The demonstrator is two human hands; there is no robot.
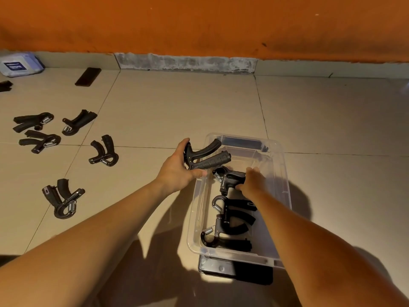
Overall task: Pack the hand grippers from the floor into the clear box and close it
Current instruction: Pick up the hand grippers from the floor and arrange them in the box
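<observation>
A clear plastic box (285,185) stands open on the tiled floor. My left hand (177,171) grips a black hand gripper (208,158) over the box's left rim, handles pointing right. Inside the box, my right hand (252,180) is closed on another hand gripper (228,176). Two more hand grippers (232,220) lie in the near half of the box. Several hand grippers (64,198) are scattered on the floor to the left. The box's lid (217,267) lies partly under its near end.
An orange wall runs along the back with a grey skirting. A white wipes pack (20,64) sits at the far left by the wall. A flat dark object (88,76) lies near it. Bare tiles stretch to the right of the box.
</observation>
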